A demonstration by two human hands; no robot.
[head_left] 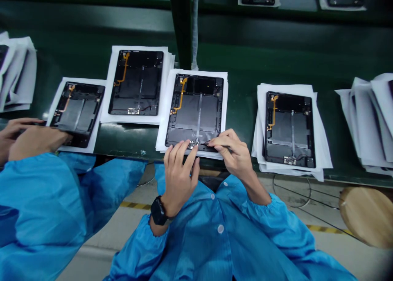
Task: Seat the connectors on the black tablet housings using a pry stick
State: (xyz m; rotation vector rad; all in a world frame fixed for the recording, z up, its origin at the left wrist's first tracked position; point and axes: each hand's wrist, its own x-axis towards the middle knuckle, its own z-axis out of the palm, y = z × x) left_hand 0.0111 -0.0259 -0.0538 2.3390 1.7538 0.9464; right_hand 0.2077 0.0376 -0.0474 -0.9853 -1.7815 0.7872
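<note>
An open tablet back shell [196, 109] with an orange flex cable lies on white sheets right in front of me on the green bench. My left hand [179, 170], a black watch on its wrist, presses its fingertips flat on the shell's near edge beside a small connector [193, 144]. My right hand [233, 152] pinches a thin dark tool, its tip touching that connector.
More open tablet shells on white paper lie at left [76, 111], back left [136, 82] and right [290, 129]. A co-worker in a blue coat has hands [27, 139] on the left shell. Paper stacks [370, 121] sit far right; a wooden stool [367, 215] stands below.
</note>
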